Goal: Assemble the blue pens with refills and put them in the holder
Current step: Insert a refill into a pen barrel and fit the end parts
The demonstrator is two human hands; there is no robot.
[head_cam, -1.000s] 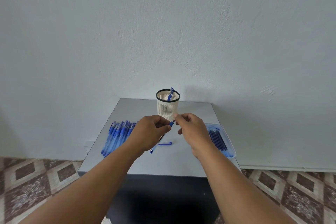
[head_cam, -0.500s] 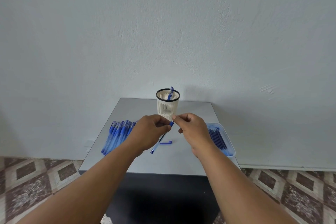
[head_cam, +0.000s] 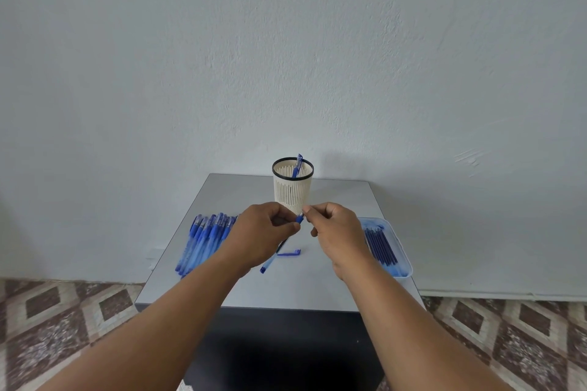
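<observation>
At about 9 o'clock on the grey table (head_cam: 333,289) lies a row of blue pens (head_cam: 206,236), side by side; I count about eight, but they overlap and the exact number is not sure.

At the centre, the left hand (head_cam: 265,233) has its fingers curled around the pen barrel (head_cam: 269,263), whose lower end comes out below the hand toward 7 o'clock. The right hand (head_cam: 333,228) pinches the blue tip piece (head_cam: 300,218) of this pen between thumb and forefinger. I judge that the step in hand is closing the tip section onto the barrel, with the refill already inside. The next move probably needs a twist until it is tight, then the loose cap (head_cam: 288,253) from the table just below the hands, then a lift to the holder.

The white holder (head_cam: 292,192) stands at 12 o'clock, just behind the hands, with one finished pen (head_cam: 297,167) inside.

At 3 o'clock, a pale tray (head_cam: 405,259) holds dark blue refills (head_cam: 379,244); maybe eight, too close together to count.
</observation>
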